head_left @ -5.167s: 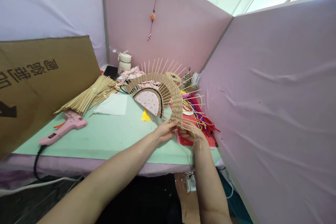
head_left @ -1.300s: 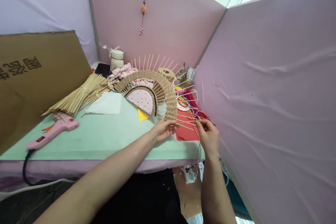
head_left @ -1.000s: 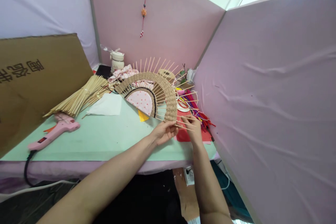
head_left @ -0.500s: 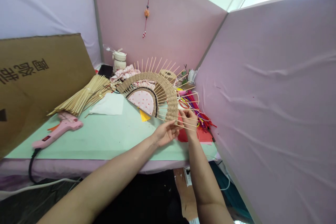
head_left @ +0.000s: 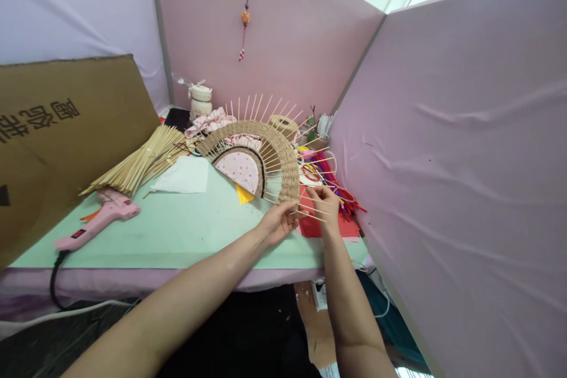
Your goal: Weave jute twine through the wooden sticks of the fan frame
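Note:
A fan-shaped woven piece (head_left: pixel 290 168) with thin wooden sticks radiating outward is tilted above the table. Its inner half-circle (head_left: pixel 239 169) is pink with red dots and edged in black. My left hand (head_left: pixel 280 222) grips the lower right end of the woven band. Beside it on the right, my right hand (head_left: pixel 325 207) is at the outer stick ends, thumb and fingertips pinched together; what lies between them is too small to make out.
A pink glue gun (head_left: pixel 97 221), a bundle of sticks (head_left: pixel 137 159) and a cardboard sheet (head_left: pixel 75 147) are at left. White cloth (head_left: pixel 181 176) lies mid-table. Red sheets (head_left: pixel 312 224) and colourful pipe cleaners (head_left: pixel 349 198) are at right; a white bottle (head_left: pixel 201 100) stands behind.
My right hand has moved slightly right, away from the woven band toward the stick ends. My left hand keeps its hold, and the view has shifted a little.

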A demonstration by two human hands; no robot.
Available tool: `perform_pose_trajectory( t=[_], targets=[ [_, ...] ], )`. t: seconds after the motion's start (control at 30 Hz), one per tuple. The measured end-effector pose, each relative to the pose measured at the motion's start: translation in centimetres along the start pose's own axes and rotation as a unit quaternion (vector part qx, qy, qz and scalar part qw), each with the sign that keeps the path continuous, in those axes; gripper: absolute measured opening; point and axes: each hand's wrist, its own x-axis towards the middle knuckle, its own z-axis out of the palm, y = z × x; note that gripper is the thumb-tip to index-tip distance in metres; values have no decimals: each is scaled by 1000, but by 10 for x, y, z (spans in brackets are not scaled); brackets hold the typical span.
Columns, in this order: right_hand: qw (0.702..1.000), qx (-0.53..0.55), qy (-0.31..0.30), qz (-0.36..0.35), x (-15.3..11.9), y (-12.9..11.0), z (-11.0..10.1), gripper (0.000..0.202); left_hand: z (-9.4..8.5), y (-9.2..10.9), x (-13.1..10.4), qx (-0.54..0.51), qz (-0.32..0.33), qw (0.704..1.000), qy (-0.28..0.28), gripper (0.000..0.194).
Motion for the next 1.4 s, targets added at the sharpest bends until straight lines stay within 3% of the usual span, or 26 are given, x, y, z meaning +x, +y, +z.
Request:
perform_pose_trajectory(
  t=[0.27, 0.47, 0.6, 0.7, 0.8, 0.87, 0.97, 1.07, 1.3, 1.4],
  targets=[
    [999, -22, -31, -28, -4, -8, -21, 30, -2, -5, 3, 49, 41, 997, 51, 5],
    [987, -81, -129, -52, -8, -31, -60, 27, 0, -6, 2, 55, 47, 995, 65, 5],
    [948, -190, -217, -132, -13, -55, -85, 17, 1, -5, 1, 56, 48, 995, 71, 4],
    [910, -278, -193, -240, -12, -69, -87, 13, 1, -5, 1, 56, 45, 995, 72, 5],
    [897, -286, -136, -308, -5, -72, -78, 14, 1, -4, 1, 54, 41, 995, 73, 6],
    [910, -258, -98, -309, 3, -65, -70, 15, 1, -3, 1, 52, 38, 995, 72, 7],
    [957, -174, -60, -226, 15, -49, -59, 16, 1, -3, 1, 47, 32, 996, 67, 9],
    [986, -86, -71, -124, 24, -31, -43, 19, 2, -2, 0, 40, 28, 997, 56, 10],
    [989, 42, -117, -74, 24, -15, 27, 24, 7, -4, -6, 34, 27, 999, 17, 7],
    [993, 45, -78, -70, 20, -18, 42, 26, 7, -3, -6, 23, 31, 999, 5, 6]
  ],
)
